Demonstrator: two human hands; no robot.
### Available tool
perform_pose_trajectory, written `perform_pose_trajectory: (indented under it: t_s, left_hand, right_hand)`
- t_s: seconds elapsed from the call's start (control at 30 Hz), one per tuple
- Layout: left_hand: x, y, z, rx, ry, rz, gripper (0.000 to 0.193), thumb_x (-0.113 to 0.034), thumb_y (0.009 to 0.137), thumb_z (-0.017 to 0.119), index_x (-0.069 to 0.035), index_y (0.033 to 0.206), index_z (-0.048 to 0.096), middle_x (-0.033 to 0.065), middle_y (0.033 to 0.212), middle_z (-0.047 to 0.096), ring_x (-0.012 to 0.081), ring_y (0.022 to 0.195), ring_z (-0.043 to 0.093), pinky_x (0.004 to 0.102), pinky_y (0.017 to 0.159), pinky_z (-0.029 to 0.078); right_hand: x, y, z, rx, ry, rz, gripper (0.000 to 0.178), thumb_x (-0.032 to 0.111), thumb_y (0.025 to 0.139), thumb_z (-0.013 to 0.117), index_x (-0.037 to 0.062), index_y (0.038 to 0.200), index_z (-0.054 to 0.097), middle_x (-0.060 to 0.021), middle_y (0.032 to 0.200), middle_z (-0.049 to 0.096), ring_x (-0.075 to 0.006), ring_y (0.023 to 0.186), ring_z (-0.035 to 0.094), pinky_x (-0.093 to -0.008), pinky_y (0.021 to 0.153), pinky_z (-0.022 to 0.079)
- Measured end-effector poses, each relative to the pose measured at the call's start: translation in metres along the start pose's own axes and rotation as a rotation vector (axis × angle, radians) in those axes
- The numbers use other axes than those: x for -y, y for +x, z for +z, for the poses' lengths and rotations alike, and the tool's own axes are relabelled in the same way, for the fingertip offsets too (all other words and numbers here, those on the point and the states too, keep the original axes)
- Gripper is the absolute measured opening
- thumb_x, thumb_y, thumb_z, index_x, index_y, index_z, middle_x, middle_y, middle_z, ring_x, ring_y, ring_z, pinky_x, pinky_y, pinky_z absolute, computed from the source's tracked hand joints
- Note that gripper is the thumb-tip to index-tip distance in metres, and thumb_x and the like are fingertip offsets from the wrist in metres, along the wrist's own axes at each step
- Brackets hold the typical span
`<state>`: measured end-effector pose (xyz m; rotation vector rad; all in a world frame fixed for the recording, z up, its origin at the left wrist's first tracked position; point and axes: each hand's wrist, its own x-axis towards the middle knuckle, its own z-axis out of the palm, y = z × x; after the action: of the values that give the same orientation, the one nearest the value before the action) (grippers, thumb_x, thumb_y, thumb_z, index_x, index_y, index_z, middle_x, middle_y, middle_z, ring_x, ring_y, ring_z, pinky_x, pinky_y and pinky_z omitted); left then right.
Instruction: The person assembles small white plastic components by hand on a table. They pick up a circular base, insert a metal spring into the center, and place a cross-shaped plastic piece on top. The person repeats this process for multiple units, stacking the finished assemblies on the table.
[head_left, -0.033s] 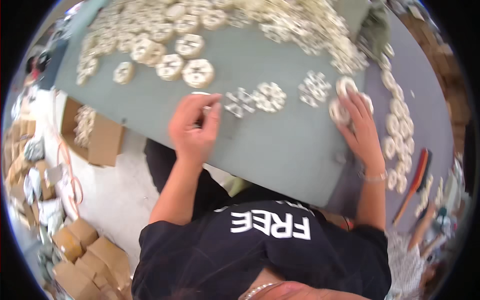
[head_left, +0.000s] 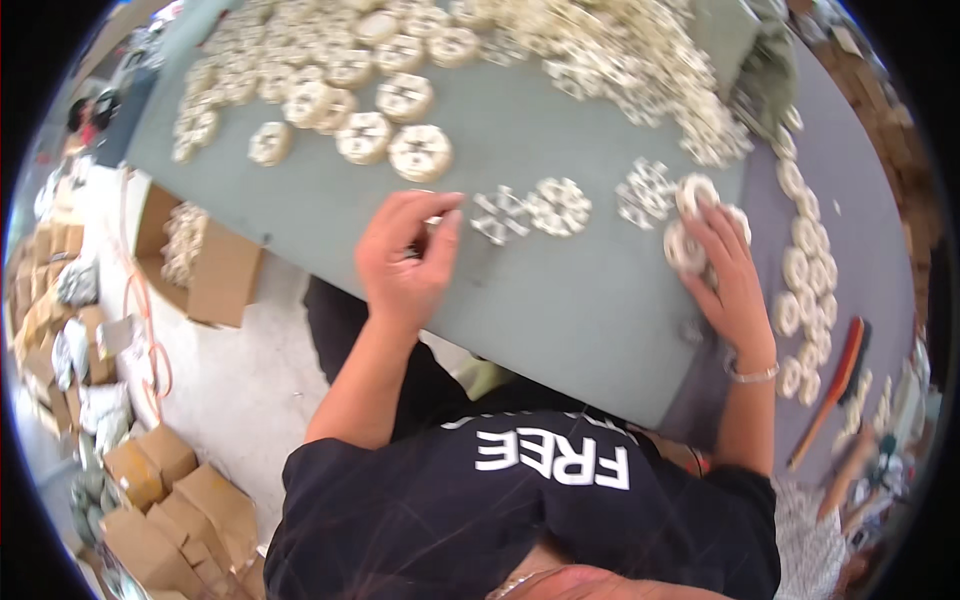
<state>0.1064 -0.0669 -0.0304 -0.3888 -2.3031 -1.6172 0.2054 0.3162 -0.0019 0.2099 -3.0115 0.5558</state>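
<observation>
My left hand [head_left: 405, 262] is over the near part of the table, thumb and fingertips pinched together. A sliver of something white shows behind its fingers; the rest is hidden. Just right of it lie a white spoked plastic piece [head_left: 500, 215] and a rounder white slotted piece [head_left: 558, 207], close together. Another spoked piece [head_left: 647, 193] rests farther right. My right hand [head_left: 728, 280] reaches over a small group of white rings, its fingers stretched out and resting on them. One ring [head_left: 684, 246] shows left of the fingers, another ring [head_left: 696, 192] beyond the fingertips.
White discs [head_left: 420, 152] and a heap of spoked pieces [head_left: 620, 60] cover the table's far side. Several rings [head_left: 796, 268] line the right, beside a red-handled brush [head_left: 832, 392]. An open carton [head_left: 225, 275] with white parts stands left of the table; more cartons [head_left: 205, 510] are lower left.
The whole view has shifted slightly, so the table and both hands appear a little farther right. The hands' poses look the same.
</observation>
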Motion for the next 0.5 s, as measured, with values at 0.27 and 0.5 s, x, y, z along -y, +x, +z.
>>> perform_pose_trajectory:
  t_s: [0.27,0.5]
  left_hand:
    - [0.055,0.088,-0.08,-0.404,0.076,-0.216,0.015,-0.015,0.101,0.076,-0.004,0.11,0.078,0.0009,0.095,0.073,0.0039,0.067,0.051,0.0246,0.059,0.042]
    - [0.122,0.085,-0.099,-0.512,0.27,-0.174,0.032,-0.032,0.1,0.077,-0.004,0.116,0.077,0.007,0.105,0.074,0.0142,0.084,0.064,0.0327,0.074,0.052]
  right_hand:
    - [0.036,0.008,-0.009,0.107,0.139,-0.114,0.067,0.007,0.073,0.082,0.0108,0.139,0.069,-0.0129,0.161,0.054,-0.0407,0.152,0.046,-0.0512,0.125,0.04]
    - [0.051,0.009,-0.006,-0.015,0.187,-0.207,0.055,0.008,0.071,0.083,0.0048,0.125,0.073,-0.0137,0.135,0.07,-0.0408,0.133,0.061,-0.0528,0.116,0.047]
